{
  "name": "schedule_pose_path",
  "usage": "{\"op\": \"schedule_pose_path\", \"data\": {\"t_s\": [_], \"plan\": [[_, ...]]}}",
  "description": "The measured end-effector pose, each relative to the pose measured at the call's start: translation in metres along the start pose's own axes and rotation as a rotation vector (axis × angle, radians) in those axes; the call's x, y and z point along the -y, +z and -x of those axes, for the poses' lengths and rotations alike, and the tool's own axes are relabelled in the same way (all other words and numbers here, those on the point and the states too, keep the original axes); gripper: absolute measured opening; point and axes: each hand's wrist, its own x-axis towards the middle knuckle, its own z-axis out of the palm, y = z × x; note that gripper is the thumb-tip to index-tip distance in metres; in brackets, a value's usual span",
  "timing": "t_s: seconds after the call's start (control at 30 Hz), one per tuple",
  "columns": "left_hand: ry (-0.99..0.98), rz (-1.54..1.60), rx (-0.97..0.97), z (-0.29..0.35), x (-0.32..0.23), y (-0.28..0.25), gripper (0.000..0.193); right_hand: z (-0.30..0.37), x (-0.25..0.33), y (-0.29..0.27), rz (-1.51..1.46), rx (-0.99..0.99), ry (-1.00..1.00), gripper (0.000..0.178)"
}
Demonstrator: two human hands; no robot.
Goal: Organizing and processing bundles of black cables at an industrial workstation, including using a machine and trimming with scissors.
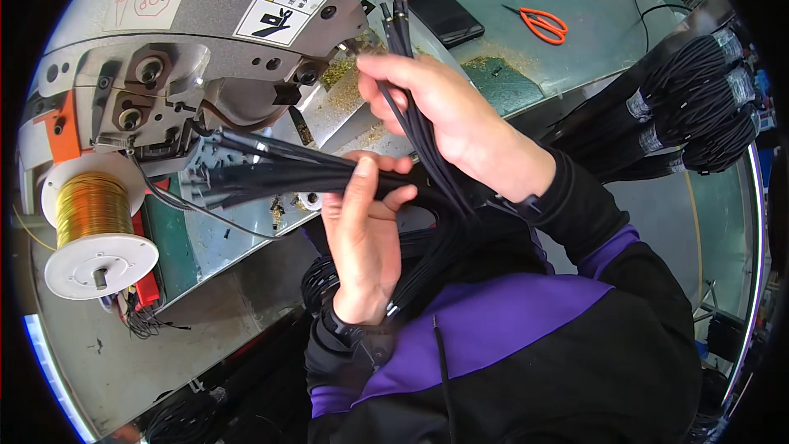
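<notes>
A thick bundle of black cables (288,171) lies across my left hand (362,230), its thumb closed over it and the cable ends pointing left toward the grey machine (205,8). My right hand (448,111) is closed round a smaller group of black cables (419,131) that stands nearly upright, with metal tips at the top. One cable runs apart from that group, between thumb and forefinger, its end close to the machine's working point. Both groups come together over my lap.
A spool of brass-coloured wire (97,210) sits left of the machine. On the green table (501,0) are a black phone (440,12), orange-handled snips (542,25) and scattered brass scraps (493,66). Tied coils of black cable (699,99) lie at the right.
</notes>
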Motion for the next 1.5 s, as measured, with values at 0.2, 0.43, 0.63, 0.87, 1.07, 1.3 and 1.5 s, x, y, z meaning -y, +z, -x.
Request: {"op": "schedule_pose_path", "data": {"t_s": [0.2, 0.43, 0.63, 0.87, 1.07, 1.3, 1.5], "plan": [[-0.003, -0.084, 0.024, -0.006, 0.000, -0.007, 0.014, 0.000, -0.001, 0.005, -0.009, -0.016, -0.006, 0.024], [-0.151, -0.218, 0.139, -0.002, 0.012, -0.012, 0.017, 0.035, -0.003, 0.001, 0.477, 0.006, -0.091, 0.028], [-0.083, -0.112, 0.103, 0.000, 0.008, -0.008, 0.017, 0.027, -0.005, -0.008, 0.204, 0.038, -0.174, 0.029], [-0.033, -0.047, 0.025, -0.004, 0.002, -0.003, 0.014, 0.010, 0.000, -0.002, 0.130, -0.035, -0.086, 0.029], [-0.051, -0.110, 0.063, -0.008, 0.010, -0.006, 0.010, 0.025, -0.014, -0.005, 0.559, 0.084, -0.277, 0.024], [-0.024, -0.114, 0.098, -0.001, 0.016, -0.007, 0.009, 0.035, -0.019, -0.008, 0.699, 0.003, -0.395, 0.021], [-0.030, -0.155, 0.111, 0.003, 0.011, -0.006, 0.010, 0.035, -0.012, -0.013, 0.474, -0.017, -0.336, 0.027]]}}
